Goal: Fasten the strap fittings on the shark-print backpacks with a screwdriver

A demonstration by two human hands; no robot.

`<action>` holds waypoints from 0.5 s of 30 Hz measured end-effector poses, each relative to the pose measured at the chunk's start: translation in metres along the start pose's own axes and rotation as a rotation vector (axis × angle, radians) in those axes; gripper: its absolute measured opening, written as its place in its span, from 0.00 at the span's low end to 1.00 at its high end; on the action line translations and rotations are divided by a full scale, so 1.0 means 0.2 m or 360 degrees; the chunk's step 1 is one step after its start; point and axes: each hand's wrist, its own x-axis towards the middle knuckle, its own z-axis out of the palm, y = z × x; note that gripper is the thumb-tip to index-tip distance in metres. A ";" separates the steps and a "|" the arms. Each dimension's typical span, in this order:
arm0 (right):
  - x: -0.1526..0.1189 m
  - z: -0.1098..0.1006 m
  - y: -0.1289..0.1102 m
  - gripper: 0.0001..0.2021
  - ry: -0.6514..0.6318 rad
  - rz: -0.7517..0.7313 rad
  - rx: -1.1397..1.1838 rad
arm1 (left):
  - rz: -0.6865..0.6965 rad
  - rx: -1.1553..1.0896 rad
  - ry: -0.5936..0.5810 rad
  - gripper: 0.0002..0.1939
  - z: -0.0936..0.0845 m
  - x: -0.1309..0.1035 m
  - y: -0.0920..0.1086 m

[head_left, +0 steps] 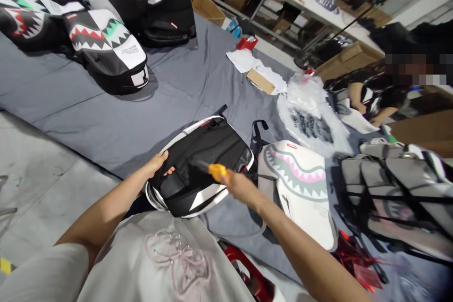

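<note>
A black-backed backpack (pixel 208 151) with white edges lies tilted in front of me, its back panel facing up. My left hand (pixel 158 164) grips the bag's near left edge, thumb on top and some fingertips showing through at the black panel. My right hand (pixel 231 184) is closed round an orange tool (pixel 218 172) held over the panel. The tool's thin grey front end points left and is blurred, so its exact kind is unclear. Right of this bag lies a white backpack (pixel 297 188) with a pink and grey shark-mouth print.
Several shark-print backpacks (pixel 109 52) stand at the far left of the grey cloth (pixel 191 75). Plastic bags (pixel 307 113) and cardboard (pixel 260 81) lie beyond. Grey backpacks (pixel 392 193) are stacked right. A grey hose (pixel 240 235) curves beside a red stool (pixel 247 269). A co-worker's hands (pixel 357 96) handle another bag.
</note>
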 end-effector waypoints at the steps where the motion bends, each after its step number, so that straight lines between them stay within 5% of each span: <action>1: -0.02 0.01 -0.04 0.19 -0.0032 -0.0017 0.0038 | -0.0036 0.0016 0.0008 0.24 0.00 0.01 0.00; 4: -0.05 0.01 -0.10 0.18 0.0108 0.0194 0.0023 | -0.0088 0.0105 0.0024 0.22 0.00 0.04 0.01; 9: -0.09 -0.01 -0.13 0.17 -0.0007 -0.0015 0.0196 | 0.0017 0.0395 0.0155 0.22 0.05 0.01 0.01; 11: -0.11 -0.02 -0.12 0.18 0.0141 0.0107 0.0168 | 0.0211 0.0635 0.0291 0.22 0.12 -0.05 -0.02; 15: -0.17 -0.04 -0.06 0.19 -0.0073 -0.0004 0.0184 | 0.0813 0.1821 0.0591 0.30 0.26 -0.13 -0.12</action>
